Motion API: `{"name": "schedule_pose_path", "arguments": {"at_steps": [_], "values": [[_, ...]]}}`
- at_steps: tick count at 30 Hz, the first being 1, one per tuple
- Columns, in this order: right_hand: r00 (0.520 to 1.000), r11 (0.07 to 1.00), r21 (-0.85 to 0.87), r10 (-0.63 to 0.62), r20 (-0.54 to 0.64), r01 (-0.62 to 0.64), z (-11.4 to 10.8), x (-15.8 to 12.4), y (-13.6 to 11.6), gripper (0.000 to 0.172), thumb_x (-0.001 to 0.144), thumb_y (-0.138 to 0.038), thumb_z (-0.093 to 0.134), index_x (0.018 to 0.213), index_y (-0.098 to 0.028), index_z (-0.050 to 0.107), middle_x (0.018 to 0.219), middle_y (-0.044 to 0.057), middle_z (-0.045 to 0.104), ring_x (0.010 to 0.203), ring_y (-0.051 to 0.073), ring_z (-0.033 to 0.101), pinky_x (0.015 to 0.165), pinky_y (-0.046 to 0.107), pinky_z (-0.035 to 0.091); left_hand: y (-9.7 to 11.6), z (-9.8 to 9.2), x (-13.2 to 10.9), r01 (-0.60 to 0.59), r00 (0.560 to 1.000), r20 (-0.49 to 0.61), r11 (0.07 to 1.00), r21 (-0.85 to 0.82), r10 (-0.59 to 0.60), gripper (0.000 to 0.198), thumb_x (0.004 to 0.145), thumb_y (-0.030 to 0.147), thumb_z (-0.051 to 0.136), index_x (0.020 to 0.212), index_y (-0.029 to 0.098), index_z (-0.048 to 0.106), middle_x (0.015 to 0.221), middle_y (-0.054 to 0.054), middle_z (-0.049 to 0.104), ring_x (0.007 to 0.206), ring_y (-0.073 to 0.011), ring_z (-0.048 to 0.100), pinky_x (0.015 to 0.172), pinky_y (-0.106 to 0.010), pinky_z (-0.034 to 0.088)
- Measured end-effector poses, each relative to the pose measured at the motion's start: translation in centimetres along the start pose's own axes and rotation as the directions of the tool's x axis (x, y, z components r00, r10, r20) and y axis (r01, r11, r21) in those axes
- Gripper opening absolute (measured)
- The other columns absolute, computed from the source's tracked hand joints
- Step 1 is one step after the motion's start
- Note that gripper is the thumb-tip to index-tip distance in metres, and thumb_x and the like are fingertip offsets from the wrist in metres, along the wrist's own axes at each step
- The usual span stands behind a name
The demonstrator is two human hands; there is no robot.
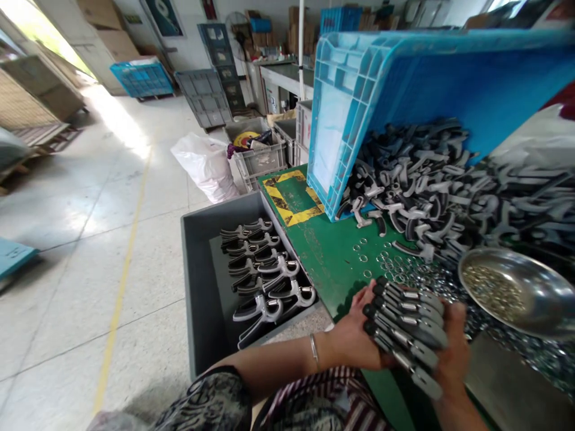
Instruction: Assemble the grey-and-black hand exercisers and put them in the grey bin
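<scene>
Some squeezers (281,267) look done, boxed beside the left grip (354,336), which holds a stack (420,323) with the right grip (454,353); a heap (431,173) waits beyond.

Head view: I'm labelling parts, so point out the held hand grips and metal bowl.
Held hand grips (424,331), head view: grey handle near the middle.
Metal bowl (538,293), head view: bare inner wall.

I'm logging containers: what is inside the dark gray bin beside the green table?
The dark gray bin holds hand grips in rows, with some of its floor showing at picture left. Whatever lies under the grips is covered.
</scene>
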State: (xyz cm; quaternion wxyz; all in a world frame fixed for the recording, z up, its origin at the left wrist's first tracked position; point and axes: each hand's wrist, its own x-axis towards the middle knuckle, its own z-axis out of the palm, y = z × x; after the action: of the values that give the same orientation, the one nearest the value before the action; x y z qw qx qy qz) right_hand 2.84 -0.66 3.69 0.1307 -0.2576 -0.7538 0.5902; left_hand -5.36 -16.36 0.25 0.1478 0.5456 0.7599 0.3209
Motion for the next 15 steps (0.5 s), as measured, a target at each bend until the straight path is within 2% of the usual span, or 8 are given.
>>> {"name": "schedule_pose_path", "arguments": {"at_steps": [3,5,7,9,12,15], "values": [[1.000,0.996,0.088,-0.013,-0.011,0.014,-0.4,0.6,-0.3,0.064,0.089,-0.077,0.028,0.124,-0.031,0.055,0.133,0.012,0.061,0.127,0.038,0.052,0.097,0.049,0.048,-0.2,-1.2,0.7,-0.085,0.996,-0.011,0.996,-0.021,0.084,0.044,0.085,0.039,0.061,0.126,0.024,0.065,0.139,-0.007,0.058,0.141,-0.0320,0.034,0.121,-0.048,0.022],[0.986,0.978,0.163,-0.148,0.081,0.134,-0.5,0.6,-0.5,0.072,0.083,-0.083,0.035,0.131,-0.032,0.049,0.143,0.010,0.052,0.133,0.037,0.046,0.104,0.049,0.043,-0.7,-1.9,1.0,-0.101,0.995,-0.002,0.993,-0.065,0.101,0.044,0.086,0.036,0.062,0.129,0.027,0.062,0.143,-0.002,0.056,0.142,-0.0276,0.035,0.121,-0.043,0.023],[0.956,0.959,0.161,-0.257,0.141,0.234,-0.7,0.4,-0.4,0.082,0.077,-0.083,0.051,0.141,-0.032,0.040,0.148,0.009,0.045,0.136,0.036,0.042,0.111,0.049,0.036,-1.3,-2.3,1.3,-0.085,0.996,0.019,0.990,-0.113,0.088,0.045,0.085,0.037,0.063,0.130,0.028,0.061,0.144,-0.001,0.055,0.140,-0.0264,0.039,0.121,-0.040,0.025],[0.943,0.955,0.125,-0.287,0.171,0.268,-0.9,0.2,-0.1,0.089,0.075,-0.073,0.064,0.147,-0.031,0.033,0.150,0.009,0.042,0.137,0.034,0.042,0.114,0.047,0.034,-2.0,-2.6,1.3,-0.084,0.992,0.077,0.985,-0.153,0.096,0.046,0.086,0.039,0.062,0.130,0.025,0.061,0.143,-0.002,0.057,0.138,-0.0267,0.042,0.120,-0.039,0.026],[0.950,0.956,0.118,-0.283,0.128,0.269,-1.0,0.0,0.6,0.075,0.082,-0.061,0.065,0.144,-0.028,0.037,0.145,0.010,0.048,0.131,0.030,0.048,0.111,0.043,0.037,-2.3,-2.9,0.9,-0.047,0.982,0.175,0.985,-0.165,0.076,0.050,0.089,0.041,0.056,0.136,0.024,0.056,0.141,-0.002,0.059,0.136,-0.0256,0.044,0.119,-0.038,0.028],[0.959,0.952,0.123,-0.283,0.007,0.280,-0.4,-0.1,1.1,0.054,0.090,-0.053,0.058,0.134,-0.026,0.046,0.136,0.009,0.056,0.124,0.027,0.053,0.107,0.041,0.041,-1.7,-3.1,0.5,-0.043,0.982,0.181,0.996,-0.083,0.057,0.050,0.089,0.039,0.054,0.137,0.025,0.054,0.144,-0.003,0.055,0.139,-0.0273,0.040,0.121,-0.042,0.023]]}}
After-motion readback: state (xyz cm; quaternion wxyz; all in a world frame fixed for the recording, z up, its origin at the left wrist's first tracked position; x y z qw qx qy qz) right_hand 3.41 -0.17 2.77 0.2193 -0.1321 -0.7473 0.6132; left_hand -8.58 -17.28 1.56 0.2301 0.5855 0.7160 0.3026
